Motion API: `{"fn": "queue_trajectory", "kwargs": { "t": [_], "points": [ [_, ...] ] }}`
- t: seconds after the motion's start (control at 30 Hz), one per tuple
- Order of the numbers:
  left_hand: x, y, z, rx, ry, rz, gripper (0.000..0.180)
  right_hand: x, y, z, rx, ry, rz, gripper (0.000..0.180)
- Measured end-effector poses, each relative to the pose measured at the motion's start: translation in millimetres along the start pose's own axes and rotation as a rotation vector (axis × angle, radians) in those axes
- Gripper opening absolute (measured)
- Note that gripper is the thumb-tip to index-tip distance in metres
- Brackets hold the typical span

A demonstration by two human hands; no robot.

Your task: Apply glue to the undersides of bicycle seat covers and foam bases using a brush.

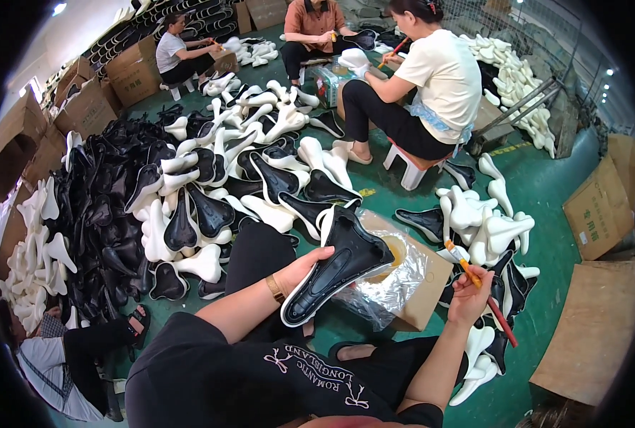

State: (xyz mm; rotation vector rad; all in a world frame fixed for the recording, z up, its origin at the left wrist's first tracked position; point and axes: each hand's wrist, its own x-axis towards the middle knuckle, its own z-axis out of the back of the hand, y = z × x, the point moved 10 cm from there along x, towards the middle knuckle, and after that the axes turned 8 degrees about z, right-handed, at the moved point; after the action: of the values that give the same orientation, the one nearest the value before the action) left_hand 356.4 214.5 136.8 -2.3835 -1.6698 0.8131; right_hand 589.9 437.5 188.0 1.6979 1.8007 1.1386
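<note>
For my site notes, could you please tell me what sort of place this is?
Probably a small workshop that assembles bicycle saddles. Piles of black and white saddle parts cover the green floor, cardboard boxes line the wall, and the left hand holds a saddle shell while the right hand holds a brush.

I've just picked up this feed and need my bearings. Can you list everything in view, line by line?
Saddle shell: one, black with white rim, in left hand over the box.
Brush: one, orange and red handle, pale bristles, in right hand.
Open box: one, brown cardboard, lined with clear plastic, holding a round container with yellowish contents, on the floor ahead.
Saddle pile: many, black and white, left and centre floor.
Smaller pile: white and black, right of the box.
Cartons: several, brown, along the edges.
Floor: green.
Co-workers: three seated at the back, another at lower left.
Left hand: grips the shell.
Right hand: grips the brush.
</note>
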Motion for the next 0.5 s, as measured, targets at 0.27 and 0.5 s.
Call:
{"fn": "queue_trajectory", "kwargs": {
  "t": [0.27, 0.5],
  "points": [
    [-2.8, 2.1, 2.9, -0.017, -0.008, -0.003, 0.063, -3.4, -3.4, -2.9, -0.003, 0.007, -0.014, 0.039],
    [-1.8, 9.6, 1.5, -0.068, 0.031, 0.038, 0.062, -6.8, -11.0, 9.0, -0.03, 0.023, -0.031, 0.039]
  ]
}}
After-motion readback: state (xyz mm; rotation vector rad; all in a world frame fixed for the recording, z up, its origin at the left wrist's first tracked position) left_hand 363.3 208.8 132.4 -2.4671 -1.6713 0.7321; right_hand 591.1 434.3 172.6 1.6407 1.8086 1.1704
